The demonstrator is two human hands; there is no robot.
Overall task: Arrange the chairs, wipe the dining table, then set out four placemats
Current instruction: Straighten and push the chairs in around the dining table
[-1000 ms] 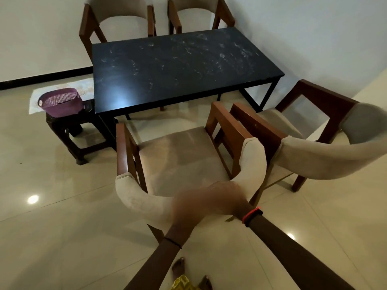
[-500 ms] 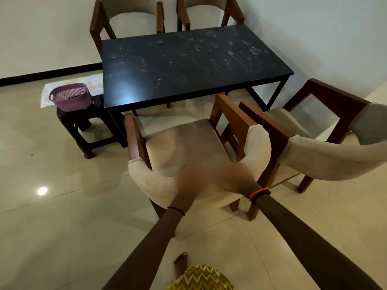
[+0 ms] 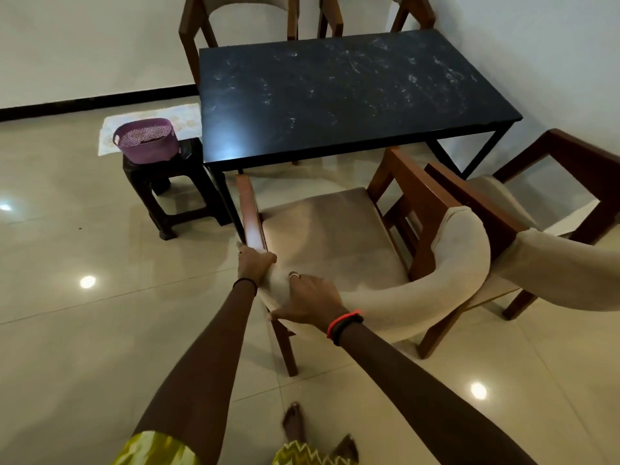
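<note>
Both arms reach forward, nearly straight. The left hand (image 3: 255,263) curls round the rear end of the near chair (image 3: 328,236) at its left armrest. The right hand (image 3: 310,300) lies over the padded backrest with the thumb outside, apparently clasping it, though the edge is blurred. The chair faces the black bench (image 3: 335,95), armrest tips at its near edge. A purple basket (image 3: 146,139) sits on a stool (image 3: 167,182) left of the bench.

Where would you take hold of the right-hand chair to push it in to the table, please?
Take the right chair by its curved padded backrest, from behind. The backrest faces the person and the open front points roughly toward the table, so a grip spread along its top could likely push it in. The near chair crowds one armrest.
</note>
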